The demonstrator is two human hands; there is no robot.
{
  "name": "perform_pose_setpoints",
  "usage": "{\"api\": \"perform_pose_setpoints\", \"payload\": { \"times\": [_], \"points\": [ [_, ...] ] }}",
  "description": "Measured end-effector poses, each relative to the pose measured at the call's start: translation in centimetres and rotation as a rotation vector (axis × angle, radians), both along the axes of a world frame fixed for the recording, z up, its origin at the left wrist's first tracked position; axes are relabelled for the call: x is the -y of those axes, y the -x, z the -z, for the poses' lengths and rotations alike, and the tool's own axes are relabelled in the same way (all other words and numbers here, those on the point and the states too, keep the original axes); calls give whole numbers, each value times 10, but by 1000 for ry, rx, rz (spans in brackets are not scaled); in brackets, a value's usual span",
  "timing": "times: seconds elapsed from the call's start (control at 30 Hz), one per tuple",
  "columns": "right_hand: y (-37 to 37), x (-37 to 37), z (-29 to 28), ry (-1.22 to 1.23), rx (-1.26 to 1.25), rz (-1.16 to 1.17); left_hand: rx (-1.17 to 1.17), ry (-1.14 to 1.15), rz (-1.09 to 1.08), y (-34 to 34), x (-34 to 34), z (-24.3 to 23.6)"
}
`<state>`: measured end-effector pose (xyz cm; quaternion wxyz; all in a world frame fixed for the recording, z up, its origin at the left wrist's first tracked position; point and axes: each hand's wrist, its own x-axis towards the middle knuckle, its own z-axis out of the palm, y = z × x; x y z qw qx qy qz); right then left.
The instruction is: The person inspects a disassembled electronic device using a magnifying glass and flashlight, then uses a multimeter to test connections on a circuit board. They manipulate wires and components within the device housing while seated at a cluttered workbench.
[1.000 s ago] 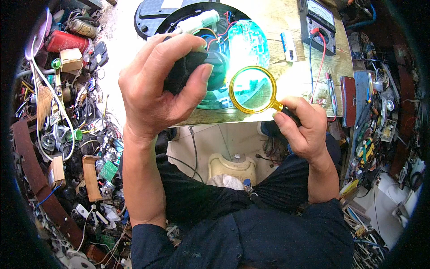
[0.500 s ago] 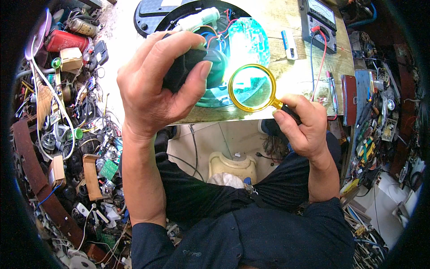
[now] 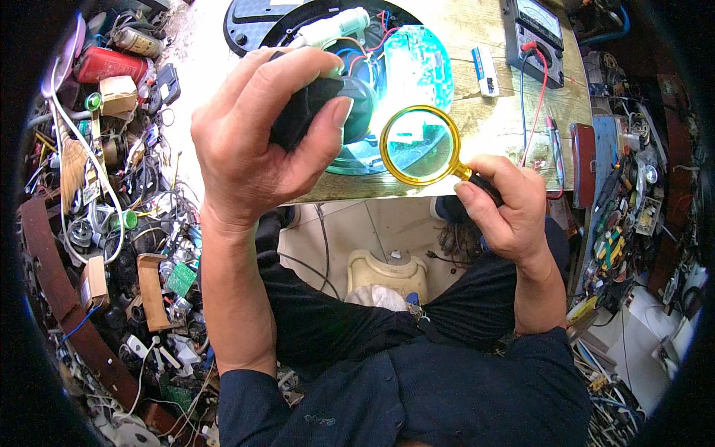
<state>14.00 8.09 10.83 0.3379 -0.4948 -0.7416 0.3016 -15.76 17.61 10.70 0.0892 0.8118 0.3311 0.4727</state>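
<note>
Hands up over the wooden workbench (image 3: pixel 514 123): the left hand (image 3: pixel 253 149) wraps its fingers and thumb round a dark, stubby torch-like object (image 3: pixel 320 112), aiming it at the green circuit board (image 3: pixel 417 67) that sits in the round black housing (image 3: pixel 298 30) on the bench. Right hand (image 3: pixel 506 208), nearer the bench's front edge, pinches the black handle of a gold-rimmed magnifying glass (image 3: pixel 421 145), lens hovering just above the board's near side. To inspect well, I'd judge, keep the lens level and the light steady, off the glare. Inside that open housing: the board, a white cylindrical part (image 3: pixel 331 30), red and blue wires. Towards the bench's far right corner, a meter (image 3: pixel 536 26) with red lead (image 3: pixel 540 82)
</note>
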Motion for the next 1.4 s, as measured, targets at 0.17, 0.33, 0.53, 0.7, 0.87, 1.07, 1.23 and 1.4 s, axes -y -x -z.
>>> {"api": "perform_pose_setpoints", "payload": {
  "times": [0.17,0.33,0.53,0.7,0.87,1.07,1.23,1.4],
  "points": [
    [0,1,-1,2,16,7,16,-38,-2,-1,-2,1],
    [-1,2,-2,39,28,16,23,-25,1,-3,-1,0],
    [-1,2,-2,8,38,15,-19,80,22,1,6,-4],
    [-1,1,-6,33,43,5,-17,71,29,1,7,-4],
    [-2,1,-5,24,58,6,40,-19,20,-3,-1,-1],
    [-2,2,-5,33,45,10,37,-19,20,-3,0,-1],
    [-3,3,-4,44,41,15,39,-27,28,-4,-1,-1],
    [-4,3,-4,26,32,1,37,-8,26,-3,-1,-1]
  ]
}}
